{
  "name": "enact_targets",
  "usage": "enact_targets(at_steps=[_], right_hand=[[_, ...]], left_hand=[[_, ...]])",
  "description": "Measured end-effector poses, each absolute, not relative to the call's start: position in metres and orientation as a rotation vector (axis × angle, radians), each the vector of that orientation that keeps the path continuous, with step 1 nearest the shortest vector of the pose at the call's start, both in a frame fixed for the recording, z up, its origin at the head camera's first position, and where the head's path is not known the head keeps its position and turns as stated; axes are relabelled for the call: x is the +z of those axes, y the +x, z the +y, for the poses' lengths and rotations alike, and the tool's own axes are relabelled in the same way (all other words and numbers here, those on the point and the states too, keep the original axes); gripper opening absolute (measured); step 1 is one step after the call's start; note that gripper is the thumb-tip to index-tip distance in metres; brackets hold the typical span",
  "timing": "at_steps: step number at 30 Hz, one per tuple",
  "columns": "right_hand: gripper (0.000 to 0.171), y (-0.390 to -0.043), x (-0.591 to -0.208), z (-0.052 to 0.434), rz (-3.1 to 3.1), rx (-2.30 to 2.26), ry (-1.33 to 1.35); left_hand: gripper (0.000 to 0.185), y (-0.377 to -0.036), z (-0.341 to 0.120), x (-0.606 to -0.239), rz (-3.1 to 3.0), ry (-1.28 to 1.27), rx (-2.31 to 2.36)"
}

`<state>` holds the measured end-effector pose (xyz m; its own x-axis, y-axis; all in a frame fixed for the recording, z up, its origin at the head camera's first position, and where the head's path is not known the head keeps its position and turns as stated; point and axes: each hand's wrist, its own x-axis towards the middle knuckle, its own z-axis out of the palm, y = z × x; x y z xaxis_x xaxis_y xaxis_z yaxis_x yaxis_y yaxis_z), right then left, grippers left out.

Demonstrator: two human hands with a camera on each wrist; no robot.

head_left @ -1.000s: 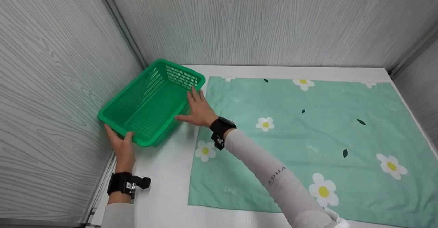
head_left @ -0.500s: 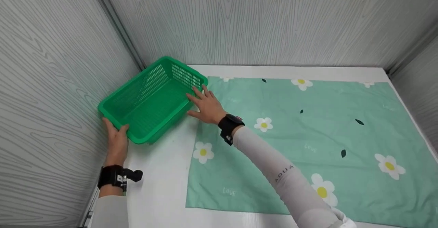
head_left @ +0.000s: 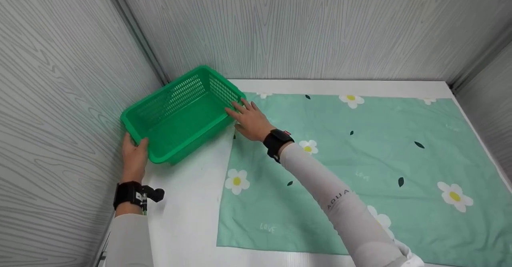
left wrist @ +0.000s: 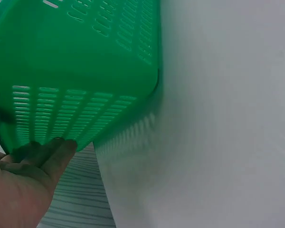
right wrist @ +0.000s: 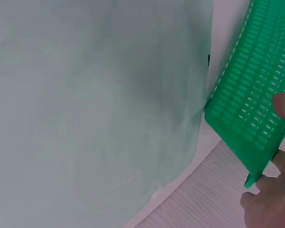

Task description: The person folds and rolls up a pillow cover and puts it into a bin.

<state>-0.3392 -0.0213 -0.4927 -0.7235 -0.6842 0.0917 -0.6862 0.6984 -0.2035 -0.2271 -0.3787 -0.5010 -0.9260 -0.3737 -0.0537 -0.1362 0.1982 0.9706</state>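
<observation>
A green plastic basket (head_left: 180,119) with slotted walls stands at an angle in the far left corner of the white table, and nothing shows inside it. My left hand (head_left: 134,159) grips its near left end, thumb at the rim; in the left wrist view, the fingers (left wrist: 61,154) lie against the outside of the slotted wall. At the right long side, my right hand (head_left: 254,123) holds the rim near the far corner. Its fingers reach over the edge, and in the right wrist view the thumb (right wrist: 284,104) lies against the outer wall.
A light green cloth (head_left: 328,171) with white flowers and dark leaves spreads over the middle and right of the table (head_left: 184,219). Grey wood-grain panels rise at the left (head_left: 52,119), back (head_left: 300,27) and right. The basket's right corner reaches the cloth's left edge.
The basket has shifted a little to the right, and its far end has swung rightward. Both hands have moved with it; the right hand has slid right and the left slightly away from me.
</observation>
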Motion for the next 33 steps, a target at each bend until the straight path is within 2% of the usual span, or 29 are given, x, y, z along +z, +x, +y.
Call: enact_targets(at_steps=[10,15,20,26,33], right_hand=[[0.061,-0.342,-0.492,-0.022,-2.838,0.152,1.225],[0.059,-0.340,-0.489,-0.021,-2.808,-0.061,1.203],[0.059,-0.338,-0.490,-0.022,-2.827,-0.112,1.185],[0.059,-0.336,-0.492,-0.025,-2.823,-0.020,1.175],[0.055,-0.333,-0.493,-0.022,-2.793,0.059,1.182]], left_hand=[[0.067,-0.244,-0.394,-0.503,-2.376,0.626,-1.678],[0.067,-0.245,-0.382,-0.498,-2.478,0.731,-1.441],[0.070,-0.229,-0.360,-0.499,-2.452,0.752,-1.354],[0.076,-0.205,-0.325,-0.504,-2.217,0.741,-1.614],[0.071,-0.193,-0.275,-0.520,-1.818,0.657,-1.985]])
